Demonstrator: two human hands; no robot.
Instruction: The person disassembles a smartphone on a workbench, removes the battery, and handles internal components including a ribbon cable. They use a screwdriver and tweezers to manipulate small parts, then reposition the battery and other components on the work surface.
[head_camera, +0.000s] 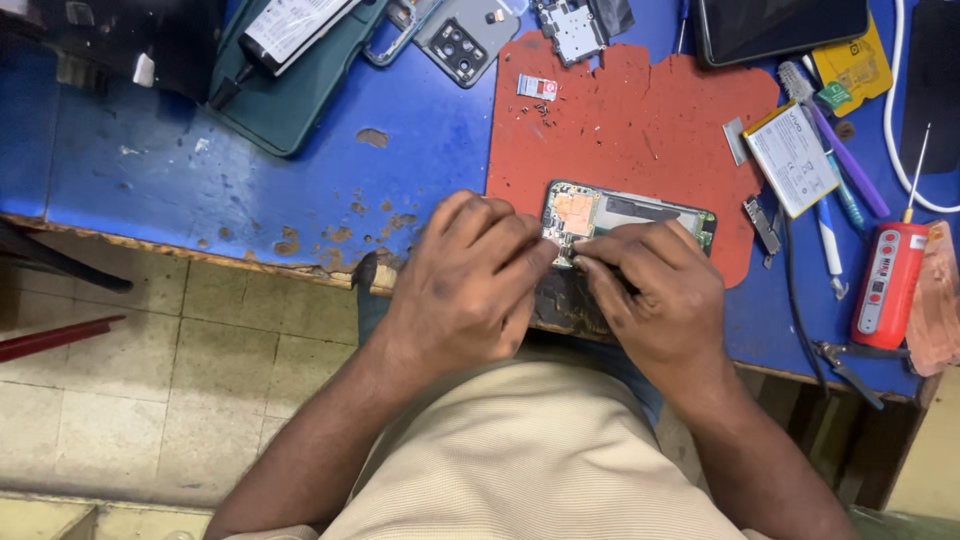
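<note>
Opened phone: one opened rectangular phone body with a green circuit board and copper patch (625, 212) lies on the torn red rubber work mat (640, 120), at the mat's near edge, close to the front of the blue painted tabletop (200, 170).
Left hand: the left hand (465, 285) rests at the phone's left end; its fingers (520, 240) are curled, tips pressed against the board's corner.
Right hand: the right hand (660, 290) covers the phone's near long edge; its fingers (610, 250) are pinched together right at the board, meeting the left fingertips (whether a small tool sits between them I cannot tell).
Relation: the phone lies just beyond and under both sets of fingertips, its right half uncovered.
Batteries: one flat white-and-silver phone battery (792, 155) lies at the mat's right edge.
Other phones: one grey phone back cover with a camera cluster (462, 38) and one dark-screened phone (780, 25) lie at the far side.
Tools: one red cylindrical handheld tool with a thin metal tip (888, 280) lies to the right; one purple-handled brush (840, 150) beside the battery.
Small parts: one small white card tray (537, 87) sits on the mat's far left.
</note>
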